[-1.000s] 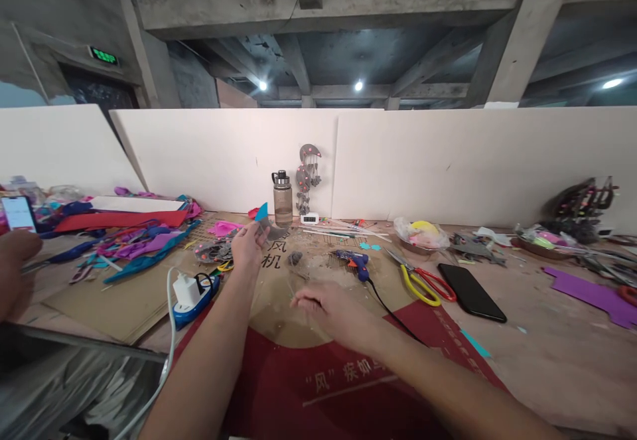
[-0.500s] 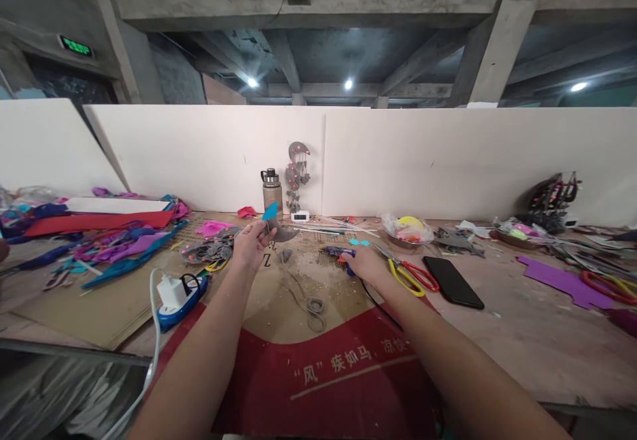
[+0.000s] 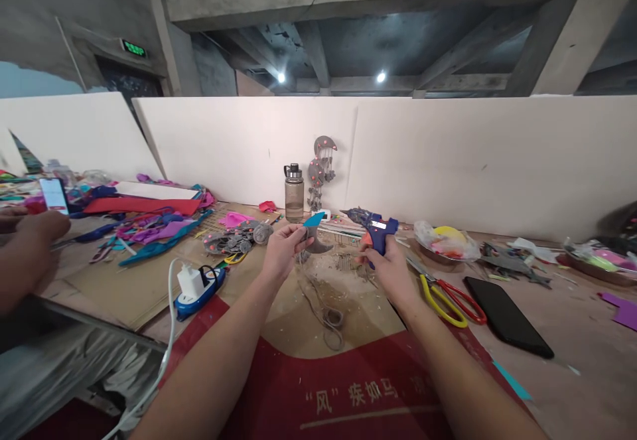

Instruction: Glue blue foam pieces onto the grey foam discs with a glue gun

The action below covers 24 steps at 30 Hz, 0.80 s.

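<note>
One co-worker's hand (image 3: 42, 234) is seen at the far left, beside a lit phone (image 3: 54, 196) whose display is too small to be read; farther right, coloured strips and scraps (image 3: 154, 227) are heaped, and the near edge of the worktop (image 3: 592, 360) is shown running below a cardboard sheet (image 3: 109, 294); close to that edge a blue-and-white power strip (image 3: 202, 294) is set, a white plug (image 3: 190, 281) fitted in it and a white cable (image 3: 169, 347) hung over the edge.

Near the middle, a grey crescent piece (image 3: 319, 247) and a blue piece (image 3: 313, 221) are pinched by the closed fingers (image 3: 300, 229) of the left hand (image 3: 286, 247); both are held above the printed cardboard (image 3: 283, 340), their free ends pointed rightward past the fingertips; below, a grey cord (image 3: 332, 320) is laid in loops, and on the red band “风” 疾如马 can be read in pale characters, those after it being blurred and partly covered by the right forearm.

A gap is left between the grey crescent piece and the nozzle of a blue glue gun (image 3: 381, 231), whose grip is wrapped by the fingers of the right hand (image 3: 391, 264); its white label cannot be made out; just rightward, scissors (image 3: 442, 300) and a black phone (image 3: 507, 317) are laid.
</note>
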Tool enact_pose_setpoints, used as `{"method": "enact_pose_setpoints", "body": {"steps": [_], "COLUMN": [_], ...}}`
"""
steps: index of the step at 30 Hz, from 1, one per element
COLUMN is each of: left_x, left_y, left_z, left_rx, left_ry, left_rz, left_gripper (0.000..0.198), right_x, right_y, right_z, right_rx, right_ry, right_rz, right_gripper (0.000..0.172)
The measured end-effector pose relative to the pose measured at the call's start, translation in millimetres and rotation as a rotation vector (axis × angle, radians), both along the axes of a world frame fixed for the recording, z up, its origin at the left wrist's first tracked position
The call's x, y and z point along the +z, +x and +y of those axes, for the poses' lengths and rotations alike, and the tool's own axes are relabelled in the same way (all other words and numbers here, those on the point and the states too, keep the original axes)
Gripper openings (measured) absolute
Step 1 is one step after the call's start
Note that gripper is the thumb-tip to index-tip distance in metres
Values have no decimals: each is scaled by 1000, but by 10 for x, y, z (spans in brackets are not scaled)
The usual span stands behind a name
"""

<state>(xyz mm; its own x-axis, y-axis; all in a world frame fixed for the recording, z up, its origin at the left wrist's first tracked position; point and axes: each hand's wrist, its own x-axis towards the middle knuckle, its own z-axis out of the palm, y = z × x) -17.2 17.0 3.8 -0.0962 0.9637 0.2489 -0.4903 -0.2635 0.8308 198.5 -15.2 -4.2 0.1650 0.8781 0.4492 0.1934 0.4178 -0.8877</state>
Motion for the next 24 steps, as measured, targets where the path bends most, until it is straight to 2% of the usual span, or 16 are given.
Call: {"method": "enact_pose_setpoints", "body": {"steps": [2,5,9,15,24], "left_x": [5,7,17,55,63], "left_y": [0,11,31,52,84], "left_z": [-3,-10,-34,-77,-111], "left_rx": [7,23,17,22,23], "left_ry": [9,23,28,42,69], "left_rz": [13,28,28,10,47], "left_gripper": [34,34,35,34,27], "right_x": [143,198,102,78,26], "right_y": [-144,-258,-266,-288,-339], "right_z": [-197,-369,-356,-336,-333], "right_rx": [150,216,205,143,137], "right_ry": [3,21,58,44,42], "right_rz": [46,-66,-180,-253,-340], "right_gripper": [33,24,16,21,23]}}
